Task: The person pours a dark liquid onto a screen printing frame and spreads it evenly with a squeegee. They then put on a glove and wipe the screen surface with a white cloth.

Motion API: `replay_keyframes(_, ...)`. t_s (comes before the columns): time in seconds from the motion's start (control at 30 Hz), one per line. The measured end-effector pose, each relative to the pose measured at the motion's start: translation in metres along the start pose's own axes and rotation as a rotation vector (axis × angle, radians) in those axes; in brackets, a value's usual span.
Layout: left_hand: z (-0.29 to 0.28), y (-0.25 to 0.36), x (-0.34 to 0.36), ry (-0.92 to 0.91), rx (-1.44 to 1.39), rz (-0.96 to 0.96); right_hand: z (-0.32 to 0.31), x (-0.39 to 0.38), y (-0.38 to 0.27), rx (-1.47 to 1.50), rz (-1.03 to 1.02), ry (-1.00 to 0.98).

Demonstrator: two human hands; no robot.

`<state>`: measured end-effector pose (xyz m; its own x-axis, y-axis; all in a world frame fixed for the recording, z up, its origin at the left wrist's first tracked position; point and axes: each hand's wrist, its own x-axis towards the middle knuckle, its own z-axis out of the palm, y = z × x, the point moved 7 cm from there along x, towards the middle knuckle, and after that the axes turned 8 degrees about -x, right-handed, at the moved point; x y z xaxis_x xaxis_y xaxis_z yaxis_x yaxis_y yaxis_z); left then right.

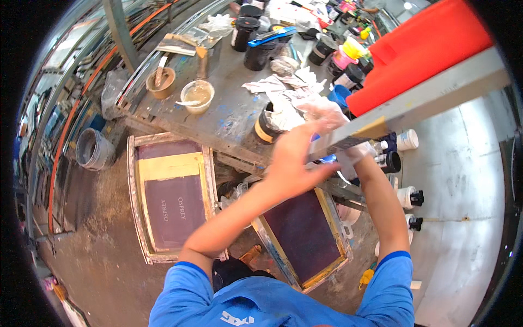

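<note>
Both hands raised over the edge of a paint-spattered workbench (229,109). Left hand (294,158) bare, fingers spread and flat, pressed against the near end of a long screen-printing frame (430,95) that slants up to the right; open palm, no closed grasp. Right hand (351,152) mostly hidden behind the frame and a white rag (318,109); it seems to wrap the frame's lower edge, but I cannot tell how firmly the fingers close. The frame carries bright red mesh (430,49) along its upper side, its pale bar crossing in front of the bench. On the bench: crumpled white rags (278,87), black ink jars (256,52), a blue-handled tool (272,37), a plastic cup of pale paste (197,95), a brown tub with a stick (160,83). On the floor below, two more wooden screens lean: one with yellow tape and dark mesh (171,199) at left, another (305,237) just under the forearms. White bottles with black caps (408,196) stand at right; grey bucket (93,148) far left.
</note>
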<state>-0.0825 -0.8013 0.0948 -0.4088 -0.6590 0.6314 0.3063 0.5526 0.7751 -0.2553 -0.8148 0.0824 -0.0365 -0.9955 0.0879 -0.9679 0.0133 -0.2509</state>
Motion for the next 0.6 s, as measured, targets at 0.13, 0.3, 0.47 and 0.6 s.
replay_keyframes(0.13,0.044,-0.025,-0.002,0.083,0.053,0.006,0.047,0.054,-0.008,-0.214,-0.200,-0.262)
replay_keyframes(0.3,0.055,-0.047,-0.007,0.092,0.052,0.095,0.074,0.079,-0.007,-0.394,-0.286,-0.401)
replay_keyframes(0.47,0.050,-0.047,-0.006,0.103,0.047,0.120,0.097,0.089,-0.016,-0.486,-0.353,-0.415)
replay_keyframes(0.6,0.054,-0.047,-0.005,0.115,0.023,0.122,0.100,0.085,-0.019,-0.494,-0.360,-0.423)
